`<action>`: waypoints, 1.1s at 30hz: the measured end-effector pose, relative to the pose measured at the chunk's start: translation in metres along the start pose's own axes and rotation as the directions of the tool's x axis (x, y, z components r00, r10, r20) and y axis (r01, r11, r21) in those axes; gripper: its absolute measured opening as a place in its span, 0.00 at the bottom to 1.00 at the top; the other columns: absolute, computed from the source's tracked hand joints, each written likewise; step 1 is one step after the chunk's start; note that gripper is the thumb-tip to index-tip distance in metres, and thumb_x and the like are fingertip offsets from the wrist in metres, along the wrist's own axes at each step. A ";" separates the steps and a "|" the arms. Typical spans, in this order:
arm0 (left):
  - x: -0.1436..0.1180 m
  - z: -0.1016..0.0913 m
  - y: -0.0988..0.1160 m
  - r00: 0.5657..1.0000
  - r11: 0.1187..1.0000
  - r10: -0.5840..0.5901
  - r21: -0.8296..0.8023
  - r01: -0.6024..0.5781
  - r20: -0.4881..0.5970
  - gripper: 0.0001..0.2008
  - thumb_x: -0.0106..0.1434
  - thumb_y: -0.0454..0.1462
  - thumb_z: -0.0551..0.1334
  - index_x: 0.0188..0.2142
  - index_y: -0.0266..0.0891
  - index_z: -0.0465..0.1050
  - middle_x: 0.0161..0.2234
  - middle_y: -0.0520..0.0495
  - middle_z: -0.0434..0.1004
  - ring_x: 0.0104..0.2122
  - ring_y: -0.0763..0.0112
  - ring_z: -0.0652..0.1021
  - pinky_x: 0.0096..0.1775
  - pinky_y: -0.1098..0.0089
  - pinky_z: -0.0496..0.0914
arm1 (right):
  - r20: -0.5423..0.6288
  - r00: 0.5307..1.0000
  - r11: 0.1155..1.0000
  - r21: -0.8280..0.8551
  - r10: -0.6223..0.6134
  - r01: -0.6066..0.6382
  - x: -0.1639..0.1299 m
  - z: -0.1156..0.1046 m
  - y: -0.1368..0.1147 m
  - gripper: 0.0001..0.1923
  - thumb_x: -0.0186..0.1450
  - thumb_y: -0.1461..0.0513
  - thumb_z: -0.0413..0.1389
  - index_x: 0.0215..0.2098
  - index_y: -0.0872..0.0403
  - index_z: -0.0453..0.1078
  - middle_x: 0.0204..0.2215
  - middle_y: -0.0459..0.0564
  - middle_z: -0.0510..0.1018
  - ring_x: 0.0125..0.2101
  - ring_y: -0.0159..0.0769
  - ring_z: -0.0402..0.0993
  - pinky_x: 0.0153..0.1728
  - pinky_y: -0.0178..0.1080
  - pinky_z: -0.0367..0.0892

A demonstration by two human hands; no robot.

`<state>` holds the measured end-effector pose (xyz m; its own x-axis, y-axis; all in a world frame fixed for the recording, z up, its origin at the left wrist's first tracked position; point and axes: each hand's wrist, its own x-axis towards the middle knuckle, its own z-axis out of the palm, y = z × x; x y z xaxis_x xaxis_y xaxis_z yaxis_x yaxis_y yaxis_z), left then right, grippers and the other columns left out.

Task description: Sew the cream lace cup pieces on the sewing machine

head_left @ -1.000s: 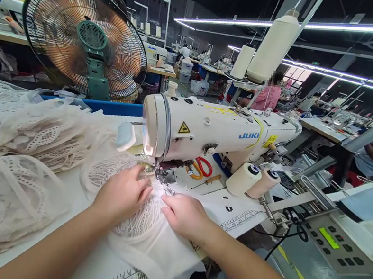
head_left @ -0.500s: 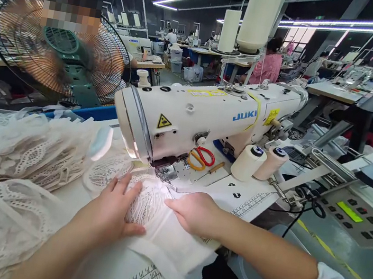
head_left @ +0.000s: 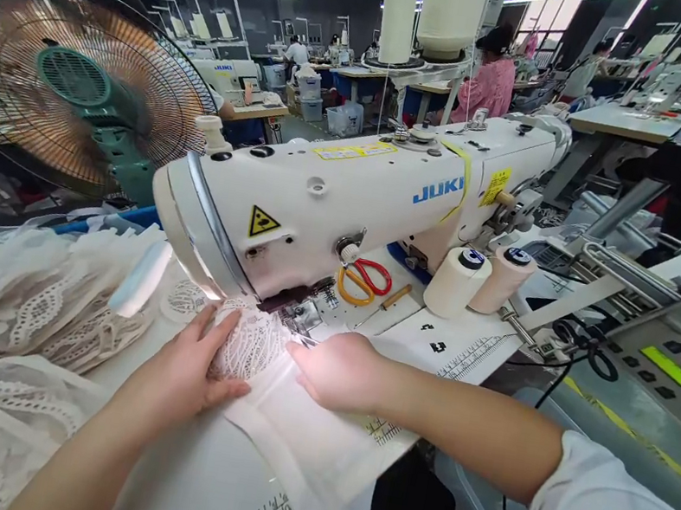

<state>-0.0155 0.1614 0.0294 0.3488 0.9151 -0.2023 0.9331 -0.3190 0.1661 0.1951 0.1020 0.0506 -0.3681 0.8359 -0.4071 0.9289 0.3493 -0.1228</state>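
My left hand [head_left: 178,376] lies with its fingers spread on a white lace piece [head_left: 252,345], left of the needle area of the white sewing machine [head_left: 324,199]. Thumb and fingers of my right hand [head_left: 337,370] are closed on the edge of the plain white fabric panel [head_left: 299,432] joined to the lace. This panel hangs over the table's front edge. The lace runs up to the presser foot [head_left: 302,315], which is partly hidden under the machine head. A small dark metal part shows by my right fingertips; its kind is unclear.
Left, lace pieces [head_left: 41,308] lie heaped. Scissors [head_left: 366,281] with red and yellow handles, a wooden-handled tool [head_left: 397,297] and two thread cones [head_left: 457,284] sit behind my right hand. A fan [head_left: 74,81] stands back left, a control panel [head_left: 670,366] right.
The view has shifted, so the machine appears farther left. Both hands stay on the fabric in nearly the same pose, with the lace still at the presser foot.
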 end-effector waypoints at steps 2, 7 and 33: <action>0.003 0.001 -0.003 1.000 0.999 -0.001 -0.041 0.000 -0.011 0.45 0.53 0.49 0.63 0.65 0.35 0.49 0.68 0.35 0.36 0.62 0.43 0.58 0.55 0.55 0.66 | 0.022 1.000 1.000 -0.013 0.007 -0.007 0.001 -0.003 -0.001 0.31 0.67 0.61 0.47 0.67 0.56 0.46 0.38 0.59 0.79 0.38 0.49 0.77 0.27 0.42 0.65; 0.008 0.003 -0.010 0.998 0.996 -0.037 -0.086 0.032 -0.057 0.42 0.56 0.49 0.60 0.66 0.37 0.48 0.68 0.37 0.40 0.62 0.47 0.58 0.57 0.55 0.63 | 0.017 1.000 0.998 0.050 0.024 -0.024 0.002 -0.001 0.001 0.27 0.70 0.55 0.43 0.65 0.55 0.50 0.36 0.58 0.79 0.37 0.48 0.77 0.25 0.40 0.63; -0.031 0.015 0.059 0.838 0.876 0.482 0.158 -0.455 -0.256 0.14 0.66 0.40 0.50 0.40 0.40 0.72 0.41 0.44 0.77 0.33 0.67 0.78 0.28 0.71 0.72 | -0.268 0.901 0.935 -0.005 -0.342 0.354 -0.041 0.044 0.040 0.08 0.64 0.66 0.50 0.37 0.53 0.70 0.34 0.50 0.68 0.34 0.35 0.61 0.30 0.35 0.54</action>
<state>0.0300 0.1111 0.0310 0.7193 0.6765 0.1578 0.6726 -0.7351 0.0852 0.2487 0.0635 0.0227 -0.6598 0.7469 -0.0820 0.7385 0.6245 -0.2543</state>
